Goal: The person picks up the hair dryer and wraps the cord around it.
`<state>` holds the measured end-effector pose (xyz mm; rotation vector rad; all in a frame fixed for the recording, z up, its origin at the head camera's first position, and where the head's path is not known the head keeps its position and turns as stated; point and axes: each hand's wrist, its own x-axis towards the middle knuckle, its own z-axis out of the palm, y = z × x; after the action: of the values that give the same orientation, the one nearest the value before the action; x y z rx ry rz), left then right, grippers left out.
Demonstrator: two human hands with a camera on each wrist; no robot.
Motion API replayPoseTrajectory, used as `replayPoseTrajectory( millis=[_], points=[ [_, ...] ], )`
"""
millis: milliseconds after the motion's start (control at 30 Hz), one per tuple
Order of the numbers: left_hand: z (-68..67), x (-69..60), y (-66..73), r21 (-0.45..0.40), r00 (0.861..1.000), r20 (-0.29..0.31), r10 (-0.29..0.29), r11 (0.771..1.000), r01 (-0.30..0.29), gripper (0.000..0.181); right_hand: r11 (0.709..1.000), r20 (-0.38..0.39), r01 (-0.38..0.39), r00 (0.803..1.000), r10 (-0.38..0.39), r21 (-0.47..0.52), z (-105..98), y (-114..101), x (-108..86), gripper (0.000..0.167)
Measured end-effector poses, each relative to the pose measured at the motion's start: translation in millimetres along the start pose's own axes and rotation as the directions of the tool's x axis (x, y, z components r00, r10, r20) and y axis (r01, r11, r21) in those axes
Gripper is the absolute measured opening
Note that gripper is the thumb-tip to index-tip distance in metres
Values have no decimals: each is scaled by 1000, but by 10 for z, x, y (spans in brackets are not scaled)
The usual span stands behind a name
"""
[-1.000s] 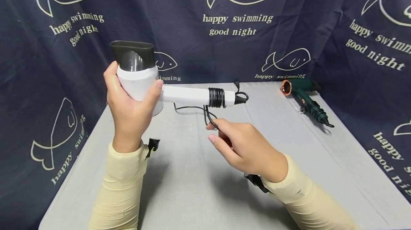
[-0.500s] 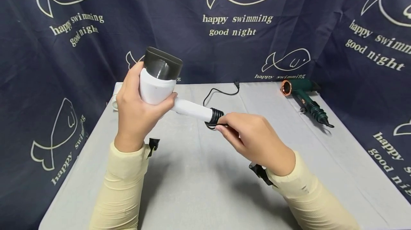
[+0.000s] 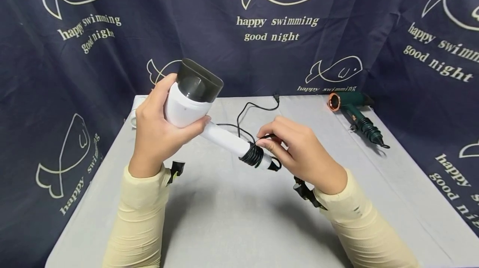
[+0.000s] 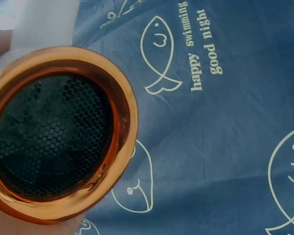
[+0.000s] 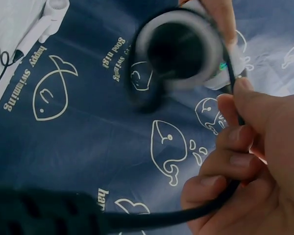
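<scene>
My left hand (image 3: 153,128) grips the body of a white hair dryer (image 3: 185,110) that has a dark flat nozzle (image 3: 200,80). The handle slants down to the right, with a black cord (image 3: 251,155) coiled near its end. My right hand (image 3: 299,147) pinches a length of that cord between thumb and fingers, just right of the coil. In the right wrist view, the cord runs through the curled fingers of my right hand (image 5: 250,147). A copper-rimmed mesh grille (image 4: 54,137) at the dryer's rear fills much of the left wrist view.
A dark green hair dryer (image 3: 351,112) with a copper rim lies at the table's right. Another white hair dryer (image 3: 133,119) is mostly hidden behind my left hand. A thin black cord with a plug (image 3: 276,98) lies near the back edge of the grey table (image 3: 224,226).
The white dryer has moved right and tilted, its handle going from level to pointing down right. My right hand, still with the cord, has gone from below the handle to right of the coil.
</scene>
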<state>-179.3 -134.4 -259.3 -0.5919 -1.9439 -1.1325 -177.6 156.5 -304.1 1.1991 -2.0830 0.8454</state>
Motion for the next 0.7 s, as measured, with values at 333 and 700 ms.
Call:
replayPoseTrajectory(
  millis=[333,700],
  points=[
    [9,-57,-179,-184,1000,-3,-18,983,17,83,987,3,-1,1000,1,159,-4,87,4,8],
    [18,-37,-220,-343,1000,-13,16,939,-20,84,941,35,-19,999,7,339,21,157,6,9]
  ],
)
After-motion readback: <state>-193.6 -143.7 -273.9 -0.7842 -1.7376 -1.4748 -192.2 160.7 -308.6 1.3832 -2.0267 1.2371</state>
